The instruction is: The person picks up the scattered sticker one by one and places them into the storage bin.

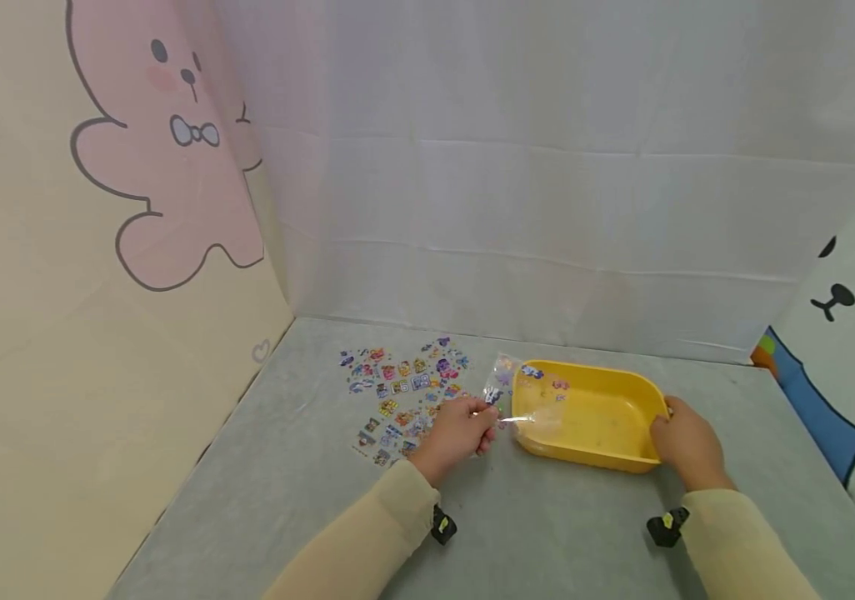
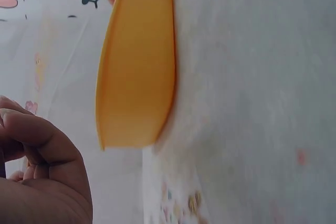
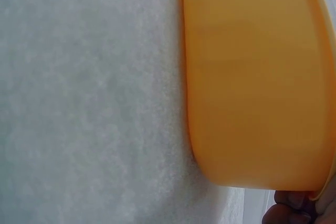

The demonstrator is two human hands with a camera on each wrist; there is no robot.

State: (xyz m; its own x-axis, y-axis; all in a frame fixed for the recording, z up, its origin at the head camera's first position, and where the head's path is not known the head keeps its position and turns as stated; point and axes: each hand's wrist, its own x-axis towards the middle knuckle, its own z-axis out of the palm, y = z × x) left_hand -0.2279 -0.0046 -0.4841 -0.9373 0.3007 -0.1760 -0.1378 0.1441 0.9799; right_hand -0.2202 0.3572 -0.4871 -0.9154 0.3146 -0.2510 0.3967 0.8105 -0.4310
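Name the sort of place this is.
Probably a small curtained-off tabletop booth: a gray-covered table, a white cloth backdrop, and a side panel printed with a pink cartoon animal.

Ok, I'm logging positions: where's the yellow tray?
In the head view, the yellow tray sits right of centre between the left hand and the right hand.

Grey tabletop [image 1: 547, 533], yellow tray [image 1: 611, 417] on it, clear sticker sheets [image 1: 400, 387] left of the tray
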